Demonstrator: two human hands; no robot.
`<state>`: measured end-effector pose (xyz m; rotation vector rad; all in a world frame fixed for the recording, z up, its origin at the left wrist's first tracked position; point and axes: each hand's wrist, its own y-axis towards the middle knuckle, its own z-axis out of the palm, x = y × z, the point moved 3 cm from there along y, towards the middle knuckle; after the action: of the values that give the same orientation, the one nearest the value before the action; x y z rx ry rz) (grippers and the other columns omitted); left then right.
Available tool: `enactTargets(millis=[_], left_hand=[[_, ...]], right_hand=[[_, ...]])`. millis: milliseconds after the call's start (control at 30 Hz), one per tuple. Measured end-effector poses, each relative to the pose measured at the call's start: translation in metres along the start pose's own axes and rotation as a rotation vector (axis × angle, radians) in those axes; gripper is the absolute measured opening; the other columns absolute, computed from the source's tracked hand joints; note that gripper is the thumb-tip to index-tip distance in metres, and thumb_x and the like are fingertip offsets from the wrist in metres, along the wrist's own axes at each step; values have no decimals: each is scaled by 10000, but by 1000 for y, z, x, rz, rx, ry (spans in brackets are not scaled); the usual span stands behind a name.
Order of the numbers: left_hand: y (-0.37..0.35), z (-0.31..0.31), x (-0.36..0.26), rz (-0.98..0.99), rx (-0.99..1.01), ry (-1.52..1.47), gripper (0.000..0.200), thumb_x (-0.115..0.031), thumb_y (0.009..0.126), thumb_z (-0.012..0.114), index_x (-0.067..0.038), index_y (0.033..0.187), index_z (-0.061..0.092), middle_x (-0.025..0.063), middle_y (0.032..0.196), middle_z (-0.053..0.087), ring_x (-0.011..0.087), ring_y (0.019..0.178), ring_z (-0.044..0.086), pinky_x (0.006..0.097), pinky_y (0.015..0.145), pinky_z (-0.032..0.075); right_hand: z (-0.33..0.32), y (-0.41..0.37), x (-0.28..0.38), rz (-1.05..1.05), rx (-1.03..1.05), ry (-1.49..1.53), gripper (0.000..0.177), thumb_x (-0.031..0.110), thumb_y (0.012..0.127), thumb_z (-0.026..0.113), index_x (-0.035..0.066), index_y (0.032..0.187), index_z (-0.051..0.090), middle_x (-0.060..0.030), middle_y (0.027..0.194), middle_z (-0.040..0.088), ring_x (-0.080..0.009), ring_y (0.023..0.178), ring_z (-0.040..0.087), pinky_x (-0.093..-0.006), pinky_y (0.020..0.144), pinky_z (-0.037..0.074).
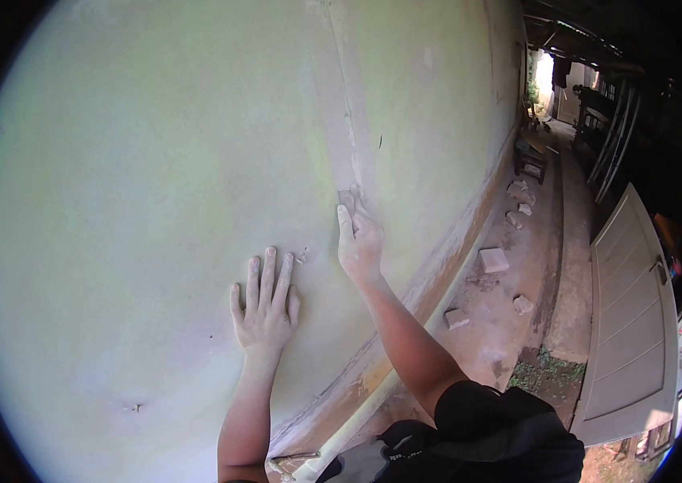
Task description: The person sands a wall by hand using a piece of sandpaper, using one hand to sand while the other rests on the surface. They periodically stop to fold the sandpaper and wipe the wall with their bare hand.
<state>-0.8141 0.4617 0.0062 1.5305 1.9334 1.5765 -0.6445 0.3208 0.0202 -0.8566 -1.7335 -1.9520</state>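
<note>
A pale green wall (156, 161) fills the left and middle of the view, with a vertical seam of grey filler (345, 105) running down it. My left hand (265, 306) lies flat on the wall with its fingers spread, holding nothing. Just right of its fingertips is a small chipped spot (301, 256). To the right and higher, my right hand (361, 237) grips a small flat greyish piece (347, 198) between thumb and fingers, against the lower end of the seam. Pale dust coats both hands.
Along the wall's foot runs a concrete floor with a white block (494, 259) and broken chunks (455, 319). A small stool (530, 165) stands farther back. A pale door panel (631, 322) leans at the right, near long poles (613, 145).
</note>
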Motion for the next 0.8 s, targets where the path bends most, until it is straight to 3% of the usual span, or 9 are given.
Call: enactTargets(millis=[167, 233, 300, 400, 467, 533, 633, 700, 800], left_hand=[[-12, -4, -6, -14, 85, -121, 606, -392, 996, 583, -393, 1589, 460, -66, 1705, 370, 184, 1560, 353, 524, 1250, 141], [-20, -18, 3, -191, 133, -188, 626, -392, 973, 601, -404, 1584, 466, -53, 1712, 360, 220, 1576, 325, 575, 1260, 8], [-33, -18, 13, -246, 113, -174, 633, -414, 973, 609, -396, 1589, 463, -21, 1716, 353, 265, 1584, 303, 606, 1247, -34], [-43, -16, 21, -235, 118, -168, 679, -445, 974, 636, -339, 1615, 440, 63, 1747, 279, 338, 1625, 174, 663, 1224, -63], [-41, -14, 19, -245, 73, -160, 678, -444, 970, 642, -342, 1611, 446, 58, 1746, 282, 330, 1627, 173, 653, 1228, -69], [-43, -13, 18, -247, 83, -152, 681, -445, 966, 646, -341, 1610, 449, 57, 1746, 282, 329, 1626, 174, 651, 1229, -70], [-51, -13, 23, -235, 108, -139, 658, -453, 960, 648, -360, 1589, 479, 38, 1729, 323, 318, 1615, 212, 643, 1231, -82], [-60, -14, 27, -236, 135, -140, 632, -460, 958, 646, -381, 1570, 505, 20, 1712, 364, 308, 1604, 250, 636, 1232, -93], [-70, -12, 27, -219, 115, -107, 698, -462, 951, 658, -358, 1608, 448, 51, 1747, 278, 332, 1627, 167, 654, 1230, -77]], right_hand=[[9, -115, -42, -97, 43, -25, 399, 172, 1069, 570, -101, 1354, 629, -280, 1511, 539, -413, 1458, 479, -447, 1179, 423], [6, -109, -75, -100, 4, -61, 394, 167, 1068, 568, -98, 1353, 633, -282, 1502, 547, -415, 1450, 488, -447, 1171, 431], [-6, -64, -103, 206, -154, -11, 386, 162, 1069, 561, -94, 1346, 641, -286, 1485, 560, -431, 1449, 484, -440, 1170, 431], [-8, -26, -85, 461, -120, 72, 381, 158, 1072, 551, -98, 1338, 645, -284, 1470, 574, -441, 1444, 486, -434, 1167, 432], [5, -48, -47, 381, -7, 74, 374, 145, 1069, 553, -90, 1345, 646, -281, 1483, 565, -436, 1459, 469, -440, 1183, 413], [16, -94, -3, 19, 10, 51, 367, 133, 1068, 556, -87, 1347, 646, -278, 1497, 555, -435, 1477, 446, -448, 1204, 386], [17, -127, -31, -42, 72, 55, 367, 125, 1064, 564, -82, 1357, 641, -279, 1510, 542, -435, 1487, 432, -449, 1221, 364], [7, -100, -67, 8, -10, -8, 368, 126, 1063, 566, -80, 1358, 641, -284, 1510, 539, -436, 1481, 440, -448, 1220, 368], [-3, -52, -97, 137, -111, -58, 367, 129, 1062, 569, -76, 1357, 644, -293, 1511, 533, -440, 1472, 452, -447, 1216, 375]])
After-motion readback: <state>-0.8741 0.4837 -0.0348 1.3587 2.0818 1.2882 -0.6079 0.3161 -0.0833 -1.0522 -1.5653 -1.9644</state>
